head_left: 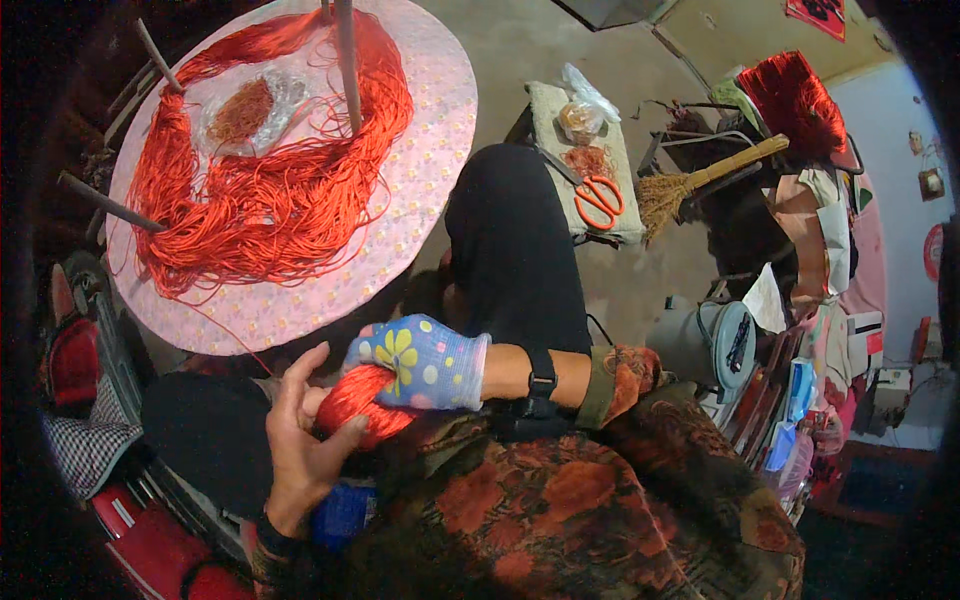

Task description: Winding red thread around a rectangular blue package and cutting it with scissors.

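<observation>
Red cord ball (360, 405), blue flowered glove (420, 362), pink dotted round board (440, 130).

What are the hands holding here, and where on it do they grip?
Both hold a ball of red cord: the bare left hand cups its lower left side, and the gloved right hand covers its top right.

Red thread ball (358, 405): right side covered by gloved right hand (420, 362). Wooden post (347, 60): top cut off at frame edge. Blue object (342, 513) under left hand (305, 440): kind unclear.
</observation>
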`<act>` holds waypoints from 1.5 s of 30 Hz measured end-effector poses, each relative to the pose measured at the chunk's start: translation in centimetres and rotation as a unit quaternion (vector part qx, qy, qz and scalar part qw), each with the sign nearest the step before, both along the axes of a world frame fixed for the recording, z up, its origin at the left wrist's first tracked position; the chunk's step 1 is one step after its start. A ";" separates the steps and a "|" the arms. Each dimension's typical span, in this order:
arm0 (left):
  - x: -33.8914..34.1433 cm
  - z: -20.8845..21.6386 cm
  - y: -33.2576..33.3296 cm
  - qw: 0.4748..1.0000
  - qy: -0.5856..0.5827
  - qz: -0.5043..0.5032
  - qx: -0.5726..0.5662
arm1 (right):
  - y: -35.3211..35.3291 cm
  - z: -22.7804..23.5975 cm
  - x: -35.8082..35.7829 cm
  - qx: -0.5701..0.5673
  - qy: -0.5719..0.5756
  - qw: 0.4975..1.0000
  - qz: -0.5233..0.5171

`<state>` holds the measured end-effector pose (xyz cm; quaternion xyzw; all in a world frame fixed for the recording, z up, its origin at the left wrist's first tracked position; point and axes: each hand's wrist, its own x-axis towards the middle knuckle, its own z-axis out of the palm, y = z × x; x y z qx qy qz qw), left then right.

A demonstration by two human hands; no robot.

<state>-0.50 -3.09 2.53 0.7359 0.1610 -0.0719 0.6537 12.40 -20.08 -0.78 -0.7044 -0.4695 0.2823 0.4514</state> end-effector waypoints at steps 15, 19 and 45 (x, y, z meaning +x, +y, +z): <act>1.4 0.3 0.3 0.985 -0.065 -0.011 0.161 | 1.5 3.5 3.0 -0.213 -0.240 0.946 0.050; 2.1 0.1 0.4 0.963 -0.124 -0.033 0.235 | 3.6 2.7 2.3 -0.150 -0.252 0.953 0.081; 2.0 -1.6 1.0 0.977 0.077 0.084 -0.180 | 5.4 3.3 2.5 0.032 -0.109 0.993 0.026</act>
